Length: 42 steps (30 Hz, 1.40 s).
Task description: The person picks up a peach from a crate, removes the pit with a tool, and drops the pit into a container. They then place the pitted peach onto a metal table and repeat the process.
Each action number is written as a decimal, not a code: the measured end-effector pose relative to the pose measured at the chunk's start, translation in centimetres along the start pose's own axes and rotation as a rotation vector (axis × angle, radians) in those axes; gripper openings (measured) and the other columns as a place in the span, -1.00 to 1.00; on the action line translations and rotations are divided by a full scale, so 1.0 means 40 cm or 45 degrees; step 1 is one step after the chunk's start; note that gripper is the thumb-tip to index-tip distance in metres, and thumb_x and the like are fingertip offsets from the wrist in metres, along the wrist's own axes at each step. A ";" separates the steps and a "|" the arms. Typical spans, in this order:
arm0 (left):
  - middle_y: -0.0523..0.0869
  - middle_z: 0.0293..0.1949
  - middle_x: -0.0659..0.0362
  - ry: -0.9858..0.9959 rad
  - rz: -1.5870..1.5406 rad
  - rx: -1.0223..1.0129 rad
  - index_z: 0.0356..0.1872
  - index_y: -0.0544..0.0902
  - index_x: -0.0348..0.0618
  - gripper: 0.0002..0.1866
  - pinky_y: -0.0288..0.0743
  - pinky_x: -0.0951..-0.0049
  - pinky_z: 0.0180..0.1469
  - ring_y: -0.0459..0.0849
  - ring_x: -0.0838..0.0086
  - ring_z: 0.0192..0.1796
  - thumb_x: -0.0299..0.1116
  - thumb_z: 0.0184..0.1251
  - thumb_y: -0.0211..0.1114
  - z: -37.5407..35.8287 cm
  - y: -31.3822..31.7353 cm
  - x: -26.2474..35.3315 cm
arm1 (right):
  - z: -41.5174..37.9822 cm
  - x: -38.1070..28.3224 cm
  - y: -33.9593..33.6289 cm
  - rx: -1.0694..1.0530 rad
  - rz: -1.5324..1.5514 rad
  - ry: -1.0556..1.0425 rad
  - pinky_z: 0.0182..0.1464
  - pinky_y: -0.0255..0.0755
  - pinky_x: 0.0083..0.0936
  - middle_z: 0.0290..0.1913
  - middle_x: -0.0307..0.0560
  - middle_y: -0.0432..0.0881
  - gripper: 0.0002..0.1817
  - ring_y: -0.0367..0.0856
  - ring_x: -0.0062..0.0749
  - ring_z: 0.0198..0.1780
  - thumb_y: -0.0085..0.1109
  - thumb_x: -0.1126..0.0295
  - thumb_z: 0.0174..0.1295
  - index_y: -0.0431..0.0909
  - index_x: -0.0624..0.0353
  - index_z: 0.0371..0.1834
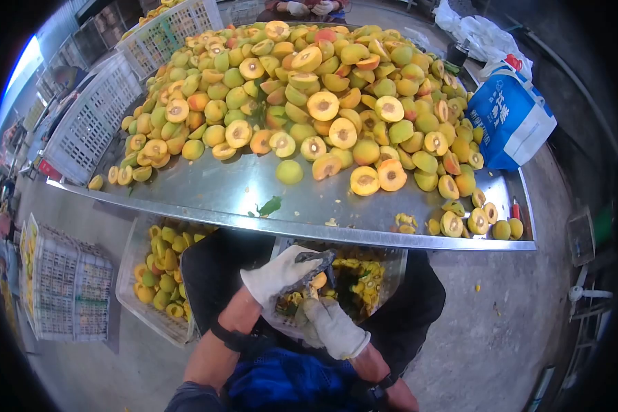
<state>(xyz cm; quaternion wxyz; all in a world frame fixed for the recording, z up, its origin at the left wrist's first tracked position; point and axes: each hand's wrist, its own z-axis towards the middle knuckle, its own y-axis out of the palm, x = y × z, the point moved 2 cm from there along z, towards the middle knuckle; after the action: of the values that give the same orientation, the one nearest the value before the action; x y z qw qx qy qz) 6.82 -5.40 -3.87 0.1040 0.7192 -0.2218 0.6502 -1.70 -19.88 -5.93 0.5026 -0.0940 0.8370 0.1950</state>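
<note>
Fruit piece (318, 280): small orange piece, lower centre of the frame, pinched between my two gloved hands above the scrap crate (384, 264).
Left hand (281, 275): white glove, fingers curled narrow around the fruit piece from the left; the dark-stained fingertips (319, 259) lie over its top.
Right hand (333, 326): white glove, reaching up from below; fingers closed toward the fruit piece. A blade may be in this hand; I cannot tell.
Scrap crate: just under my hands, holding yellow trimmings and pits.
Second crate (134, 275): lower left, partly filled with whole green-yellow fruit.
Metal table (233, 189): across the middle of the frame, heaped with whole and halved fruit (323, 103); single halves lie loose near the front edge.
Blue bag (508, 117): right end of the table.
Technique, my judgement: I keep the fruit piece directly over the scrap crate so that waste drops inside, hold it firmly but without crushing the flesh, and keep my left fingertips clear of whatever works the pit.
</note>
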 end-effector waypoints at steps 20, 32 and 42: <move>0.74 -0.15 0.07 -0.159 -0.418 -0.416 -0.01 0.62 -0.42 -0.62 0.53 0.47 -0.01 0.69 0.45 -0.12 -0.27 0.33 0.21 0.019 -0.005 -0.105 | -0.012 0.029 0.014 -0.375 0.885 0.395 -0.62 0.04 -0.58 -0.70 -0.41 0.20 -0.56 0.12 -0.61 -0.73 0.09 -0.14 0.34 0.40 0.01 -0.40; 0.72 -0.28 0.18 -0.075 -1.103 -0.032 -0.08 0.63 -0.34 -0.64 0.55 0.56 -0.20 0.65 0.62 -0.22 -0.18 0.42 0.22 0.008 0.094 -0.159 | 0.003 0.081 0.017 -0.459 1.055 0.231 -0.61 0.06 -0.54 -0.70 -0.36 0.24 -0.43 0.17 -0.56 -0.74 0.18 -0.27 0.20 0.38 0.03 -0.53; 0.68 -0.05 0.02 -0.128 -1.584 0.310 0.09 0.56 -0.22 -0.24 0.64 0.19 0.00 0.69 0.19 -0.04 0.34 0.43 -0.17 -0.056 0.009 -0.144 | 0.024 0.163 -0.101 -0.190 0.254 0.090 -0.43 0.37 -0.49 -0.53 -0.27 0.51 -0.53 0.49 -0.45 -0.52 0.06 -0.04 0.39 0.53 0.24 -0.10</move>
<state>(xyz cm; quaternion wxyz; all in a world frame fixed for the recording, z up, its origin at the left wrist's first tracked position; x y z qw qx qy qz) 4.32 -3.69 -9.27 0.3694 0.7497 0.3082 0.4544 -2.62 -22.90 -12.99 0.4427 -0.0543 0.8424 0.3023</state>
